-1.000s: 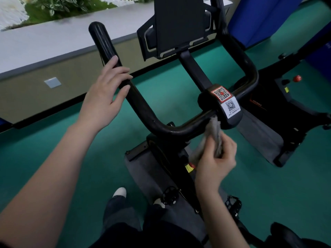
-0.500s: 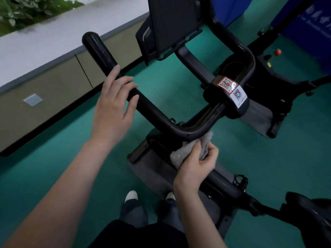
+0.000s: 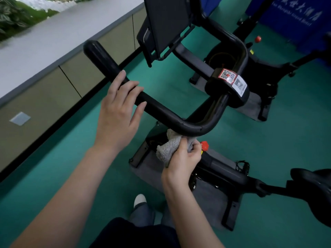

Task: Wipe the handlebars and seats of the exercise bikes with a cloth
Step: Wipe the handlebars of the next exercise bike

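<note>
A black exercise bike handlebar [image 3: 161, 111] curves across the middle of the head view, with a hub bearing QR stickers [image 3: 231, 79] and a dark screen [image 3: 166, 24] above. My left hand [image 3: 118, 111] rests flat on the left arm of the bar, fingers spread over it. My right hand [image 3: 182, 158] grips a grey cloth [image 3: 166, 147] pressed against the underside of the bar's lower bend. The black seat [image 3: 315, 187] shows at the lower right edge.
A second bike [image 3: 259, 74] stands behind on a grey mat [image 3: 254, 108]. A red knob [image 3: 204, 145] sits on the frame by my right hand. A low grey-topped wall [image 3: 53, 81] runs along the left. Blue panels [image 3: 293, 20] stand at the top right. Green floor [image 3: 286, 140] surrounds everything.
My right hand has slid the cloth along the bar's underside from near the hub to the lower bend. My left hand has stayed on the left arm of the bar.
</note>
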### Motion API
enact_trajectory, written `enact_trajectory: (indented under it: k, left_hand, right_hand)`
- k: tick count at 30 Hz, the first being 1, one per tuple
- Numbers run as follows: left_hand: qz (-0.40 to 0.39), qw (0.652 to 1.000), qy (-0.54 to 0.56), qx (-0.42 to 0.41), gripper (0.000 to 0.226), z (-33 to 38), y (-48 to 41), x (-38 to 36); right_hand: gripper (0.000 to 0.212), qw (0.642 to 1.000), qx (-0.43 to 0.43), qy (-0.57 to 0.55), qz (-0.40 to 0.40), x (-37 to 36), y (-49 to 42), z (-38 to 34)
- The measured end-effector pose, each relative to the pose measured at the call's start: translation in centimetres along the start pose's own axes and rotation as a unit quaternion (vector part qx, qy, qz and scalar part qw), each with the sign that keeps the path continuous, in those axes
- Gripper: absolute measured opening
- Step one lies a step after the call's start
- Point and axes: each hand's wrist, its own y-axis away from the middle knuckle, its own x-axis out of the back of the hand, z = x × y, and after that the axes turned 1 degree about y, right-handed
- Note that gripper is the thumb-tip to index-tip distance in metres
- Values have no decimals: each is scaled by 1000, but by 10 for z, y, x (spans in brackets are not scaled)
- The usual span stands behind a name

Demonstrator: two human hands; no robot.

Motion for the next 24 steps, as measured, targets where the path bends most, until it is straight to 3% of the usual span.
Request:
enact_trajectory:
  k: [6,11,15,20,24]
  left_hand:
    - [-30,999,-2,-11,41,-6,0,4]
    - [-44,998,-4,-34,41,-12,0,6]
    - [-42,998,11,-54,37,-19,0,10]
    - [-46,996,29,-70,36,-26,1,12]
    - [-40,996,43,-62,36,-24,1,9]
  right_hand:
    - [2,998,-43,7,-40,-17,19,8]
    - [21,998,-57,-4,-40,-43,25,11]
    - [23,996,-66,-18,-53,-62,26,16]
    - [15,985,-108,1,-132,-70,31,16]
    - [2,977,-39,81,-194,-25,35,9]
